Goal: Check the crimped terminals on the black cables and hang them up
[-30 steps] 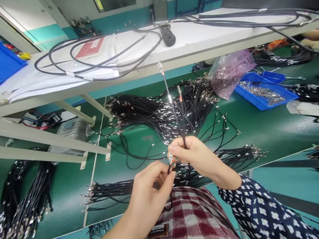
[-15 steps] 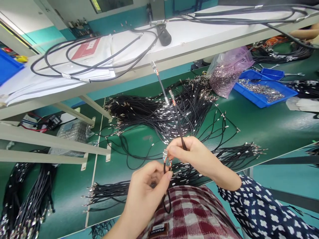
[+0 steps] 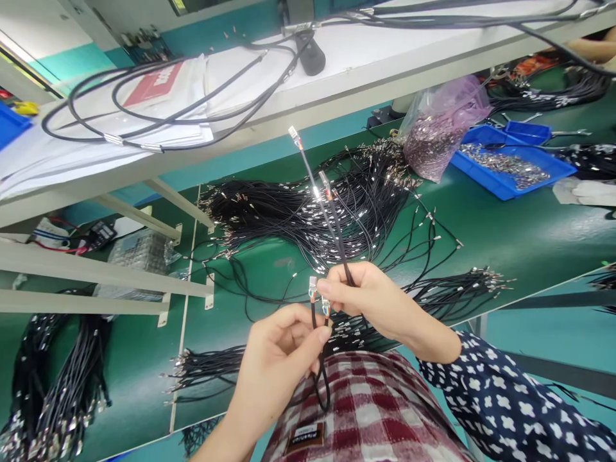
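Note:
My left hand (image 3: 283,350) pinches a black cable (image 3: 323,378) just below its end, between thumb and forefinger. Two small connectors with coloured wires (image 3: 312,289) stick up above that pinch, side by side. Closed around the black cables (image 3: 342,240), my right hand (image 3: 363,292) has its thumb and fingertip at one of these connectors. Two more cable ends rise out of the right hand, one tipped with a pale connector (image 3: 294,135), the other shorter. Below the left hand the cable hangs in a loop over the checked apron.
A large heap of black cables (image 3: 308,212) lies on the green table (image 3: 510,237). Further bundles lie near the front edge and at left. A blue tray (image 3: 534,167) of small metal parts and a pink bag (image 3: 436,135) are at right. A white shelf (image 3: 260,122) crosses above.
The view has shifted slightly. My left hand still pinches the cable, and the two connectors above it now stand further apart. The right hand keeps its hold on the cables.

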Demonstrator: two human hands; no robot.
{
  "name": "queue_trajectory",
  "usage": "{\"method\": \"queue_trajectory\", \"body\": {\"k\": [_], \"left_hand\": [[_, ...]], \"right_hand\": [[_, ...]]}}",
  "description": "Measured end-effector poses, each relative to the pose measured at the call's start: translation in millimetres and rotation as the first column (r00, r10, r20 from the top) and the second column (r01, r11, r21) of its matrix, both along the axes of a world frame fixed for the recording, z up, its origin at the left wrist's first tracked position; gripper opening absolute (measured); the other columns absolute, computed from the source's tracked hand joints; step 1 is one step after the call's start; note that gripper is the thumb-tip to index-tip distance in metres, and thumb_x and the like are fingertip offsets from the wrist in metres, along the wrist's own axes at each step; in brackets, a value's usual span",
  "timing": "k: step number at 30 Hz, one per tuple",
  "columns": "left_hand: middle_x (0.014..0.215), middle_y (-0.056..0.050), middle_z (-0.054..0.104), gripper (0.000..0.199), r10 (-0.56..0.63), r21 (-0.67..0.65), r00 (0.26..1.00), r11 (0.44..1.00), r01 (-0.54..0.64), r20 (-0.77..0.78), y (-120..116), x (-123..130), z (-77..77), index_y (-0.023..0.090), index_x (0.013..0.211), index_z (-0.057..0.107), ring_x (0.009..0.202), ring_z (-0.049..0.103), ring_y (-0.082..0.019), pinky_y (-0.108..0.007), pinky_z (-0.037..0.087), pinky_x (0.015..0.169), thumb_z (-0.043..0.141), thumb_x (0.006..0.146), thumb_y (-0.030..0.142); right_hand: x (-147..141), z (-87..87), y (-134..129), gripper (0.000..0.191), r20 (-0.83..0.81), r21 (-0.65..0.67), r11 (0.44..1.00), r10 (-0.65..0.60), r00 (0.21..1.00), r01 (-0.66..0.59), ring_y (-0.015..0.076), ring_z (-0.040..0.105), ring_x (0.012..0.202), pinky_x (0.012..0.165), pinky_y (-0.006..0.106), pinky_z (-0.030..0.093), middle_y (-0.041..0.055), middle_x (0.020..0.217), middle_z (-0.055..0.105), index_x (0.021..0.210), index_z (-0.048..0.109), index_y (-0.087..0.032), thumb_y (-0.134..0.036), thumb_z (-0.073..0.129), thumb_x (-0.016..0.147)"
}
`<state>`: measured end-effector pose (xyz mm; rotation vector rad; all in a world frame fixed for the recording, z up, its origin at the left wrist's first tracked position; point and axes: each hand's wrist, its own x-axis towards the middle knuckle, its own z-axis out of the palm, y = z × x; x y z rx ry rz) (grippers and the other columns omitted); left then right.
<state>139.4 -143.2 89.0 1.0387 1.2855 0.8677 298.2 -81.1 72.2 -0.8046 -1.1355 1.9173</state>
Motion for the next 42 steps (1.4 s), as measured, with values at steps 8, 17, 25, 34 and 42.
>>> {"method": "queue_trajectory", "body": {"k": [8,17,25,34,42], "left_hand": [[0.057,0.003,0.055,0.012,0.069,0.017,0.998,0.997,-0.069,-0.013,-3,2,2.8,0.015,0.076,0.065,0.045,0.049,-0.007,-0.017,0.039,0.045,0.071,0.077,0.025],[0.083,-0.005,0.061,0.022,-0.176,0.148,0.981,0.971,0.186,-0.078,5,-14,1.1,0.017,0.079,0.067,0.079,0.056,-0.015,-0.025,0.044,0.074,0.056,0.093,0.031],[0.058,0.008,0.025,0.012,0.218,0.252,0.913,0.915,-0.314,0.345,33,-17,31.6,0.018,0.094,0.056,0.048,0.021,-0.006,-0.022,0.019,0.047,0.058,0.092,0.03],[0.051,0.011,0.021,0.019,0.2,0.228,0.921,0.931,-0.285,0.334,41,-20,28.6,0.012,0.091,0.067,0.045,0.018,-0.004,-0.021,0.016,0.047,0.066,0.086,0.03],[0.053,0.007,0.038,0.027,0.138,0.085,0.944,0.982,-0.17,0.301,35,-16,22.8,0.013,0.067,0.056,0.043,0.021,-0.002,-0.021,0.014,0.045,0.077,0.075,0.03]], "right_hand": [[-1,2.8,-3,0.036,0.08,0.137,0.988,-0.089,0.993,0.077,0.0083,0.04,0.054,0.054,0.023,0.033,-0.0048,0.057,0.049,0.059,0.052,-0.016,-0.037,0.068,0.085],[-3,-1.6,-6,0.035,0.073,0.189,0.968,-0.181,0.981,0.165,0.0098,0.039,0.057,0.053,0.024,0.03,-0.0024,0.066,0.049,0.072,0.054,-0.016,-0.046,0.058,0.091],[-6,-13.9,-24,0.046,0.167,0.202,0.977,0.028,0.986,-0.062,0.011,0.029,0.055,0.05,0.026,0.023,-0.0035,0.063,0.035,0.071,0.045,-0.018,-0.051,0.034,0.101],[-8,-25.7,-37,0.044,0.233,0.21,0.969,0.078,0.969,-0.129,0.0115,0.032,0.057,0.053,0.026,0.023,-0.003,0.061,0.037,0.074,0.057,-0.016,-0.05,0.042,0.098],[-16,-11.3,-31,0.029,-0.04,0.107,0.987,0.125,0.991,-0.12,0.0088,0.04,0.052,0.05,0.022,0.028,-0.0025,0.066,0.05,0.096,0.057,-0.016,-0.044,0.049,0.097]]}}
